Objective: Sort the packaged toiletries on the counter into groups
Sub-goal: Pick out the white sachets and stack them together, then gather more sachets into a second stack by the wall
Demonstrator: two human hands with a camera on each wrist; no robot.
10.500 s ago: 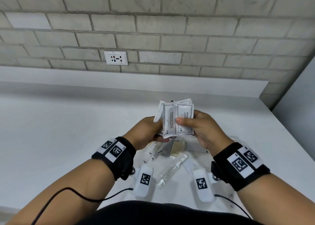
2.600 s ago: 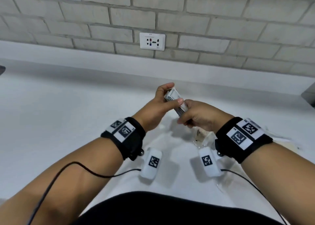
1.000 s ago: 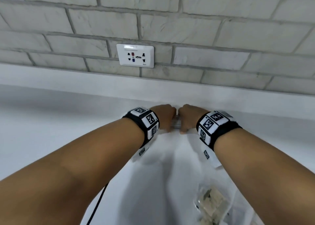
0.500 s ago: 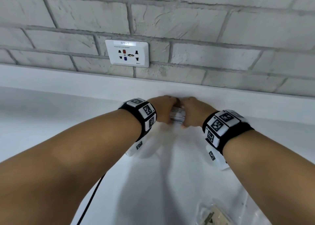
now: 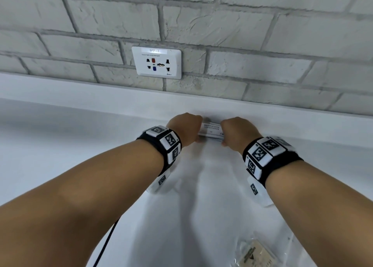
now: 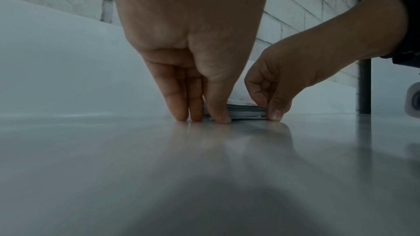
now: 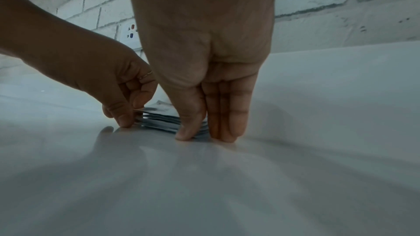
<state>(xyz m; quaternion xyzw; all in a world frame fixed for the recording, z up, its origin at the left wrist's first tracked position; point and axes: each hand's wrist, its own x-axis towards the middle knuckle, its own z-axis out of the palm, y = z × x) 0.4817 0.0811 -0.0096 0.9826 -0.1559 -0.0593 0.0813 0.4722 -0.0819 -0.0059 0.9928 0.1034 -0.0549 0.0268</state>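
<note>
A stack of white shampoo sachets [image 5: 211, 130] lies flat on the white counter [image 5: 60, 145], close to the back ledge. My left hand [image 5: 184, 129] pinches its left end and my right hand [image 5: 236, 131] pinches its right end. In the left wrist view my left hand [image 6: 200, 112] stands with fingertips on the counter, the thumb in front of the stack [image 6: 245, 112]. The right wrist view has my right hand [image 7: 204, 128] set the same way at the other end of the stack [image 7: 159, 121]. The top sachet reads "shampoo with conditioner".
A clear-wrapped beige packet [image 5: 254, 254] lies on the counter near me at the lower right. A raised white ledge [image 5: 121, 99] and a brick wall with a socket [image 5: 156, 62] stand right behind the stack. A black cable [image 5: 105, 244] trails from my left arm.
Both hands carried the stack from in front of me to the back of the counter and set it down. In the last half second they drew slightly apart, baring the top label.
</note>
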